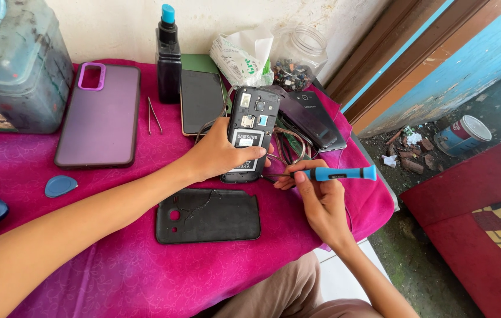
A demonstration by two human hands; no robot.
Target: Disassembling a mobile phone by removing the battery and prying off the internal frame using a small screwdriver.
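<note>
On the pink-clothed counter [115, 259], the left hand [218, 154] pins an opened black phone [251, 126] while the right hand [320, 197] holds a blue screwdriver [333, 174] beside it.

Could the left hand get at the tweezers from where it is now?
Probably yes. The tweezers lie bare on the pink cloth with nothing over them, but the left hand is holding the opened phone and would have to let go first.

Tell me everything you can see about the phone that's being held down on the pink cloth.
The phone is a small dark handset lying face down with its back cover off, showing the battery, card slots and camera lens. It looks like plastic. The left hand presses across its lower half; the right hand holds a blue-handled screwdriver with the tip near its lower right edge.
</note>
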